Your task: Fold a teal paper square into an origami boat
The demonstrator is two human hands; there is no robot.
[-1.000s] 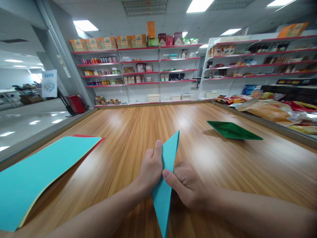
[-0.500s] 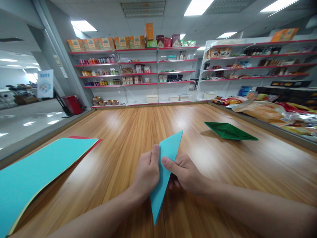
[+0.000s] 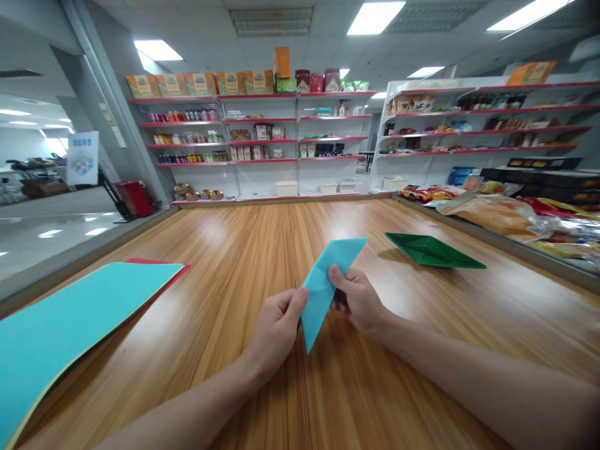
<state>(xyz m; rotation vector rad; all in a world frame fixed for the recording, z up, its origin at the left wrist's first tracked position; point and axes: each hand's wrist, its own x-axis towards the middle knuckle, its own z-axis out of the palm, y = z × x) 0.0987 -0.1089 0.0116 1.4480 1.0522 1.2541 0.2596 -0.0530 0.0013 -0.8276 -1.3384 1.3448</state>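
Observation:
A folded sheet of light blue paper, slanted like a parallelogram, is held up over the table between both hands. My left hand pinches its left edge, thumb on the near face. On the opposite edge, my right hand grips with the thumb pressed on the front and the fingers curled behind. Fingers behind the paper are partly hidden. To the right lies a folded dark green paper boat, pointed at both ends.
A stack of coloured sheets, blue on top with yellow and red edges showing, lies at left on the wooden table. Bagged snacks fill the area beyond the right rim. Stocked shelves stand behind.
The blue paper has been raised and tilted further to the right, its upper tip now farther right. My right hand has moved up and rightward; my left hand grips lower along the edge.

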